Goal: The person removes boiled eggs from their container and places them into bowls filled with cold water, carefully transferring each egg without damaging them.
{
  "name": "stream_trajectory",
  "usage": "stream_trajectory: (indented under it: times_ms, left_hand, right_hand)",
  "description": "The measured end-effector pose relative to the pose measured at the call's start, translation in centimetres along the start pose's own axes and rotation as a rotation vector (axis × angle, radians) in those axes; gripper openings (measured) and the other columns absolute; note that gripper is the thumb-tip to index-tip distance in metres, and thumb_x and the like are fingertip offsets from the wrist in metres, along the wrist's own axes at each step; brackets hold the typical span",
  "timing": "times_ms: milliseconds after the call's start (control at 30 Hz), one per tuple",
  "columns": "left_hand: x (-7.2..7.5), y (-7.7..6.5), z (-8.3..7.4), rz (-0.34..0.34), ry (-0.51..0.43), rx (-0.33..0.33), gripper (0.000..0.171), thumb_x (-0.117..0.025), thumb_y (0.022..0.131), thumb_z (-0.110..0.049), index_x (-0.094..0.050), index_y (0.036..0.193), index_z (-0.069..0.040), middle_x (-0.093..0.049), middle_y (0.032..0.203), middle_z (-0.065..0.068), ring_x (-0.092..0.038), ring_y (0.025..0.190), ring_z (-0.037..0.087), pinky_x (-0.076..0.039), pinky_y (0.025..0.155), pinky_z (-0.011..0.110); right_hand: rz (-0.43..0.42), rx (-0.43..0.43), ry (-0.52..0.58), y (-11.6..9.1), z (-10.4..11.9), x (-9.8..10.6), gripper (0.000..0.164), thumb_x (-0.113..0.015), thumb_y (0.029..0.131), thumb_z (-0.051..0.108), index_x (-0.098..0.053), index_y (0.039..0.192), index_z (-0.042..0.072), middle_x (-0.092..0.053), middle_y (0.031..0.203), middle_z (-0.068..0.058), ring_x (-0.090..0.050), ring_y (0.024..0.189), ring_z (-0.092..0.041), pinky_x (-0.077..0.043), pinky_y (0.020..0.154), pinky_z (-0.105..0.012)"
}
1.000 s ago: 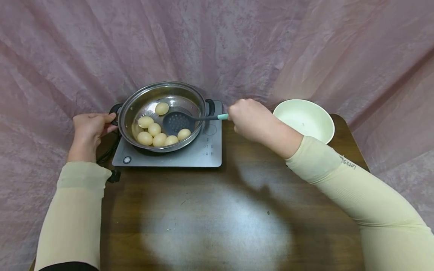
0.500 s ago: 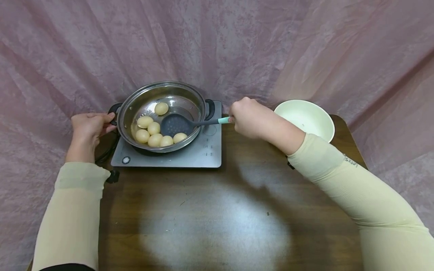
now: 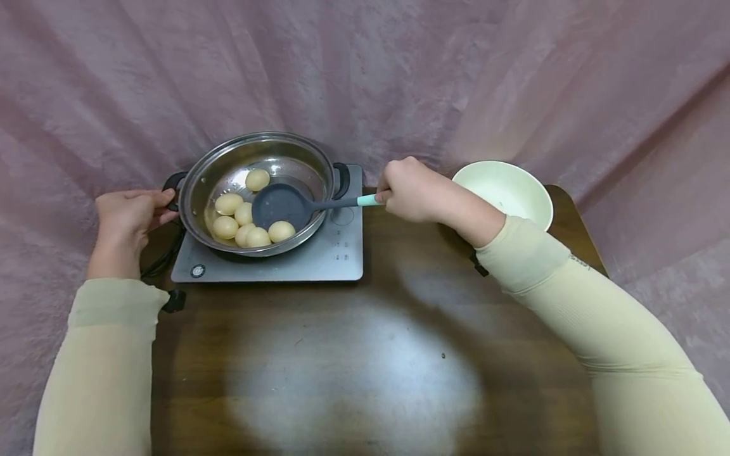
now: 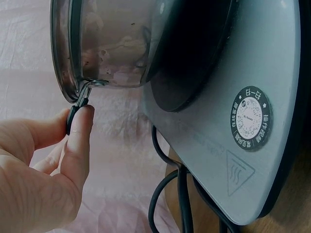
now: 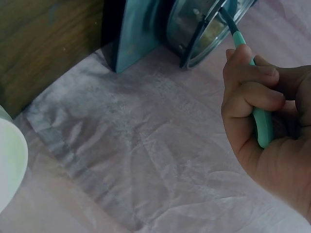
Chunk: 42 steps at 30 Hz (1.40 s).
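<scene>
In the head view, a steel pot (image 3: 196, 221) with black side handles stands on a flat induction cooker (image 3: 268, 273). Several pale eggs (image 3: 228, 204) lie inside, most of them along its left and near side. My left hand (image 3: 128, 218) pinches the pot's left handle (image 4: 73, 119) between thumb and fingers. Curled round the mint-green grip of a dark grey slotted ladle (image 3: 282, 206), my right hand (image 3: 413, 190) is to the right of the pot. The ladle's bowl is down in the pot beside the eggs, covering part of some.
A pale green bowl (image 3: 504, 183) is at the back right of the wooden table (image 3: 319, 354), partly behind my right forearm. Black cables (image 4: 182, 194) run beside the cooker's left edge. A pink curtain (image 3: 365, 76) hangs right behind the table.
The ladle's bowl has moved left in the pot toward the eggs, some of which have shifted left and closer together. My left hand keeps its hold on the handle. The whole view has drifted slightly.
</scene>
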<state>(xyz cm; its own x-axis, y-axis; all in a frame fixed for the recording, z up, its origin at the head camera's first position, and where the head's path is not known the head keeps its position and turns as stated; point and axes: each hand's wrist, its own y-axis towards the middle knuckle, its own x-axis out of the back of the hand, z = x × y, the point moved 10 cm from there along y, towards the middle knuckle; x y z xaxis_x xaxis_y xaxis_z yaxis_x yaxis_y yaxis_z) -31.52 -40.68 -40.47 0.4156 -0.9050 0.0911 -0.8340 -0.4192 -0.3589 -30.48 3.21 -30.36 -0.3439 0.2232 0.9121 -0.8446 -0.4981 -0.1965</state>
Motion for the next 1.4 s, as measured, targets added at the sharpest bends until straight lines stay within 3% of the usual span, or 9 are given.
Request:
stream_trajectory:
  times_ms: [233, 633, 900, 1167, 1400]
  left_hand:
    - [0.5, -0.5, 0.4, 0.001, -0.01, 0.028, 0.01, -0.081, 0.071, -0.01, -0.073, 0.077, -0.011, -0.067, 0.068, -0.001, -0.068, 0.057, 0.013, -0.061, 0.059, 0.027]
    - [0.2, -0.7, 0.6, 0.008, -0.05, 0.013, 0.011, -0.08, 0.071, -0.007, -0.072, 0.078, -0.008, -0.067, 0.068, 0.0, -0.068, 0.059, 0.013, -0.061, 0.057, 0.028]
    - [-0.3, -0.4, 0.5, 0.012, -0.043, -0.006, 0.011, -0.079, 0.072, -0.005, -0.07, 0.075, -0.009, -0.067, 0.065, -0.001, -0.068, 0.058, 0.011, -0.061, 0.056, 0.027]
    - [-0.4, -0.4, 0.5, 0.013, -0.019, 0.001, 0.012, -0.079, 0.074, -0.007, -0.069, 0.08, -0.009, -0.066, 0.069, -0.002, -0.068, 0.06, 0.011, -0.061, 0.059, 0.027]
    - [0.0, -0.4, 0.7, 0.005, -0.016, 0.001, 0.014, -0.08, 0.073, -0.01, -0.07, 0.083, -0.009, -0.066, 0.07, -0.002, -0.069, 0.061, 0.012, -0.061, 0.06, 0.027]
  right_hand:
    - [0.041, -0.045, 0.078, 0.0, -0.6, -0.6, 0.02, -0.053, 0.091, 0.012, -0.072, 0.088, 0.015, -0.07, 0.078, 0.002, -0.054, 0.065, -0.014, -0.045, 0.057, -0.024]
    - [0.068, -0.081, 0.145, -0.1, -2.2, -1.3, 0.025, -0.054, 0.095, 0.025, -0.071, 0.078, 0.018, -0.068, 0.073, 0.004, -0.042, 0.057, -0.013, -0.038, 0.051, -0.024]
    - [0.057, -0.1, 0.17, -0.1, -3.3, -1.6, 0.026, -0.055, 0.095, 0.025, -0.072, 0.077, 0.017, -0.069, 0.073, 0.003, -0.04, 0.056, -0.013, -0.036, 0.05, -0.024]
    - [0.059, -0.091, 0.12, -0.4, -2.3, -1.2, 0.024, -0.05, 0.095, 0.016, -0.071, 0.086, 0.015, -0.069, 0.075, 0.004, -0.049, 0.061, -0.014, -0.043, 0.055, -0.024]
    - [0.067, -0.052, 0.096, -0.8, -1.3, -0.8, 0.023, -0.051, 0.094, 0.015, -0.071, 0.082, 0.015, -0.067, 0.071, 0.005, -0.049, 0.059, -0.013, -0.043, 0.055, -0.025]
